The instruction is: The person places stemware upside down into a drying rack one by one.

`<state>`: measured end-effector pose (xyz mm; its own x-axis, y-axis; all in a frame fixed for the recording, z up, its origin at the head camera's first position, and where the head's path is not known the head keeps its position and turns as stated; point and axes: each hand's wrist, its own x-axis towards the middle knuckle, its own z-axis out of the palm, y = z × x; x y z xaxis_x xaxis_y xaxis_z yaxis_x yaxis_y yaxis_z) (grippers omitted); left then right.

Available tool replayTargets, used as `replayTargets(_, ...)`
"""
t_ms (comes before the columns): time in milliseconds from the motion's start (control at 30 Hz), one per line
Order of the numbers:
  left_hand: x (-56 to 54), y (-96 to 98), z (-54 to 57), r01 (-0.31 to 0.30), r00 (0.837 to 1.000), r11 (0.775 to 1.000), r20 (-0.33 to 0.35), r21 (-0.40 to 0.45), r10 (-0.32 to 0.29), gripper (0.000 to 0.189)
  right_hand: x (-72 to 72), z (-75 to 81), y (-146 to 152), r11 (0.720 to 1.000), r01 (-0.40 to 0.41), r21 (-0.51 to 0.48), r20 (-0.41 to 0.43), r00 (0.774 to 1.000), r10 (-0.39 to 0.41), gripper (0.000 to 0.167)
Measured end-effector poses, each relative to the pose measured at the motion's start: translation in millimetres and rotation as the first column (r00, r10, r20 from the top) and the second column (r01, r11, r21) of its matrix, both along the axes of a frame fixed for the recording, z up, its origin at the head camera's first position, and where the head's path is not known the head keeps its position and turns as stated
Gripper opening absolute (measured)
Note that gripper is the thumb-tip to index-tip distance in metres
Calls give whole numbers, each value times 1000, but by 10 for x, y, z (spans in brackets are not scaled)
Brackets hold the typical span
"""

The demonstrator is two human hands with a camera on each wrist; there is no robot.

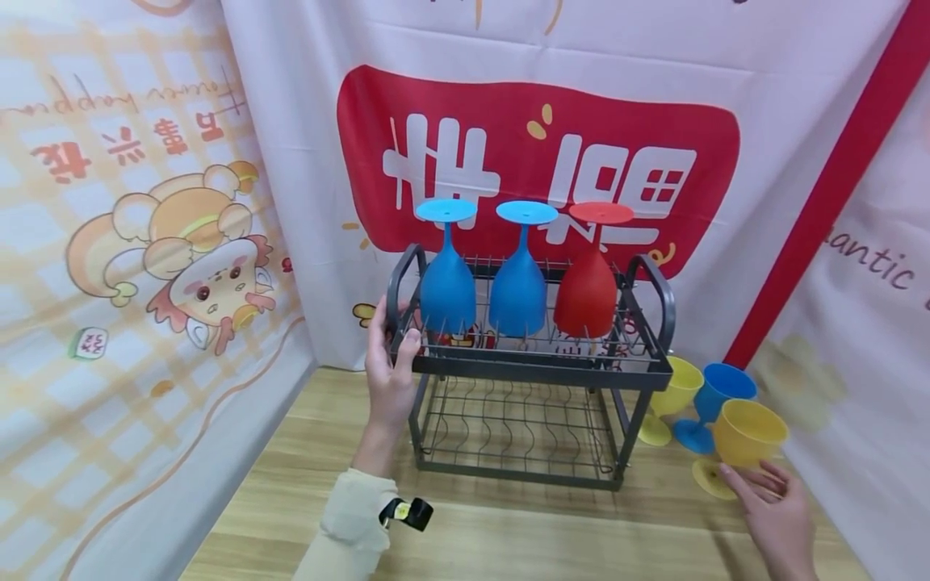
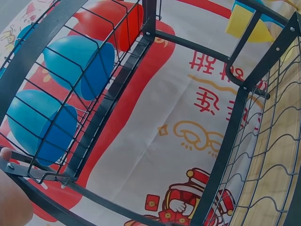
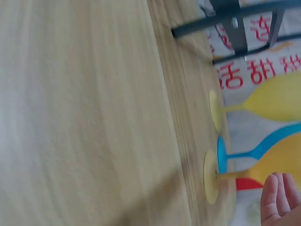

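In the head view my left hand (image 1: 390, 371) grips the left end of the black two-tier rack (image 1: 541, 367), thumb over the upper rim. Three goblets stand upside down on the top tier: a blue goblet (image 1: 448, 290) at left, another blue goblet (image 1: 518, 294) in the middle and a red goblet (image 1: 585, 294) at right. Right of the rack, my right hand (image 1: 781, 516) is beside the front yellow goblet (image 1: 748, 440), which stands upright. Its fingers (image 3: 280, 195) are extended near the bowl in the right wrist view; contact is unclear.
A blue goblet (image 1: 722, 391) and another yellow goblet (image 1: 679, 387) stand upright behind the front one. The rack's lower wire shelf (image 1: 512, 424) holds no goblets. Printed cloth (image 1: 305, 161) hangs behind and at the sides of the wooden table (image 1: 508, 532).
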<state>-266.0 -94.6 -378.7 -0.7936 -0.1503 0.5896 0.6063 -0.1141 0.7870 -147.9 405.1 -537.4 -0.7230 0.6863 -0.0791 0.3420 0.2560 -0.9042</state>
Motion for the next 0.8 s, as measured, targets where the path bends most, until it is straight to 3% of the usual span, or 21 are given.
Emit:
replayTargets(133,-9,15,-14,19,1000,1000,1,5,-19,60,-98,-6,158,1000,24,-7,33,999,-24,112)
replayTargets(367,-11,-4,-11,4,1000,1000,1,0,-4,60,-272,98,221,1000,9,-4,21,1000,-9,119)
replayTargets(567,0,-5,-11,7,1000,1000,7,5,-7,61,-384,28,222,1000,-27,-6,66,997,27,127)
replayTargets(800,2,-5,3,7,1000,1000,13,3,-7,60,-472,-71,185,998,17,-64,21,1000,-15,123)
